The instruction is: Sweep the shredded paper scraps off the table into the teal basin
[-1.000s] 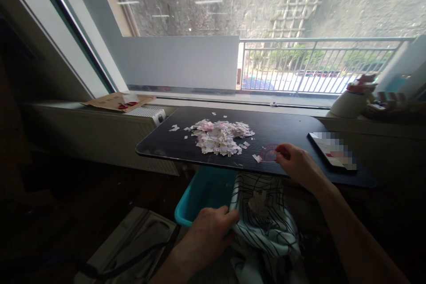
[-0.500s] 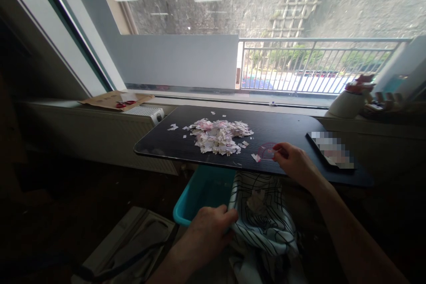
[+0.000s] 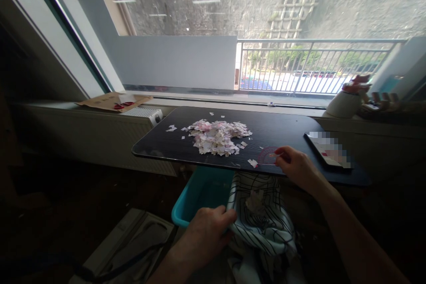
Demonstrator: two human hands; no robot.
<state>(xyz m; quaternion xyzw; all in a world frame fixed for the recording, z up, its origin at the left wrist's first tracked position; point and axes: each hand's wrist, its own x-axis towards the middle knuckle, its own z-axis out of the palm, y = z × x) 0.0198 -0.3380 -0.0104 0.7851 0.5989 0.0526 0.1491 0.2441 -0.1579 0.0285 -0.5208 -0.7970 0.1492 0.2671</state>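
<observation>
My left hand (image 3: 210, 227) is closed on the near left edge of a white cloth with black lines (image 3: 266, 226), which hangs below the table's front edge. Several paper scraps (image 3: 255, 203) lie in the fold of that cloth. My right hand (image 3: 294, 163) pinches a clear protractor with pink markings (image 3: 267, 156), held low over the dark tabletop close to its front edge. At the protractor's left side lies a loose paper scrap (image 3: 252, 163). A heap of torn white and pinkish paper (image 3: 218, 137) sits further left on the dark table (image 3: 266, 124).
Under the table edge stands a teal tub (image 3: 181, 213), left of the cloth. A flat dark-edged item (image 3: 329, 151), partly blurred, lies at the table's right. Red-handled scissors (image 3: 124, 105) rest on brown paper (image 3: 96, 101) at the back left. A white pot (image 3: 342, 102) stands back right.
My right hand and the protractor have come slightly nearer the table's front edge, and the loose scrap beside it has shifted the same way. My left hand stays on the cloth.
</observation>
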